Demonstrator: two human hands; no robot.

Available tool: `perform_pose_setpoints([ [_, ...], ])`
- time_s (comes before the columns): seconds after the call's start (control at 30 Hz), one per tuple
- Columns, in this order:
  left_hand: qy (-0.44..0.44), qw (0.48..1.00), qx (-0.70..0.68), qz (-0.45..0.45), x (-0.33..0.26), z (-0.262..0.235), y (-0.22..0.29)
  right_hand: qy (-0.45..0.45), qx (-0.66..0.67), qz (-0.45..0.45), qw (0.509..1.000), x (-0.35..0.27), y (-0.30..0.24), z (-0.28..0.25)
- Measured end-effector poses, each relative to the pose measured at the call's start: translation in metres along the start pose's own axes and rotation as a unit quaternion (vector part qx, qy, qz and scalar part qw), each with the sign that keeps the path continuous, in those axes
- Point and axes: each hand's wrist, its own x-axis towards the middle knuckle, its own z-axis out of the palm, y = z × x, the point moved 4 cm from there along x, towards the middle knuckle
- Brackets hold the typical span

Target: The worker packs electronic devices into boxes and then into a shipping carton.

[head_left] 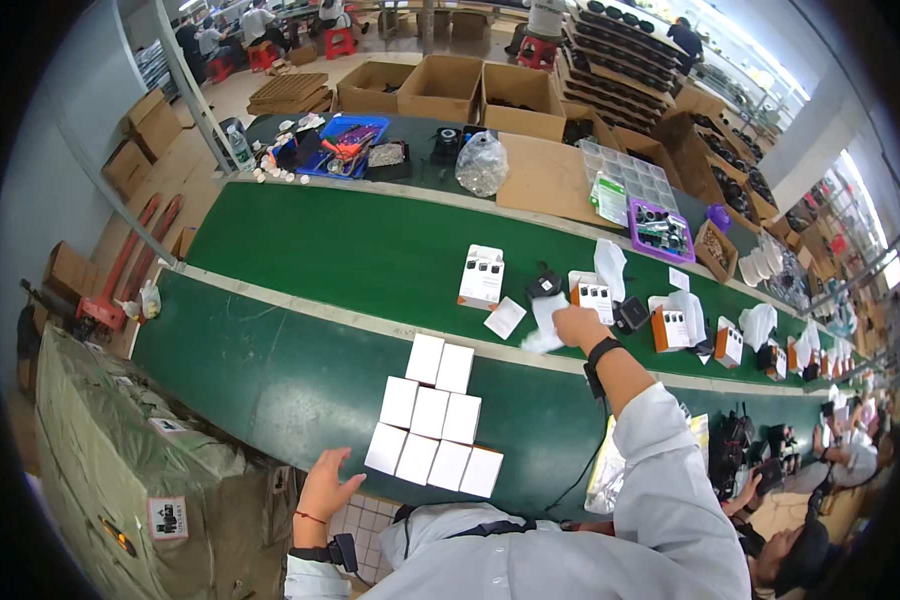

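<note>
My right hand (578, 327) reaches over the edge of the green belt, its fingers closed on a thin white bag (544, 328). Just beyond it on the belt are a small black device (544, 283) and a white-and-orange box (591, 297) with a white bag (610, 264) at its top. To their left stands another printed box (481, 277), with a white leaflet (505, 318) lying in front of it. Low on the left, my left hand (326, 488) holds nothing, fingers apart, near several plain white boxes (429, 412) grouped in rows on the green table.
More printed boxes (670, 325) and white bags line the belt to the right. Across the belt are a purple basket (660, 230) of small parts, a blue tray (345, 145) and large cartons (440, 90). A co-worker (780, 550) sits at the right.
</note>
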Motion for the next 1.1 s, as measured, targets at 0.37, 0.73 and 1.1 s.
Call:
perform_pose_setpoints([
  [0.37, -0.041, 0.999, 0.029, -0.014, 0.003, 0.011, -0.009, 0.493, 0.338, 0.045, 0.801, -0.051, -0.014, -0.112],
  [0.73, 0.050, 0.967, -0.186, -0.169, -0.059, 0.016, -0.095, 0.230, 0.056, -0.029, 0.971, 0.047, -0.032, 0.023],
  [1.1, -0.173, 0.928, 0.065, -0.323, -0.260, 0.025, -0.198, 0.236, 0.192, 0.204, 0.931, 0.089, 0.038, 0.028],
])
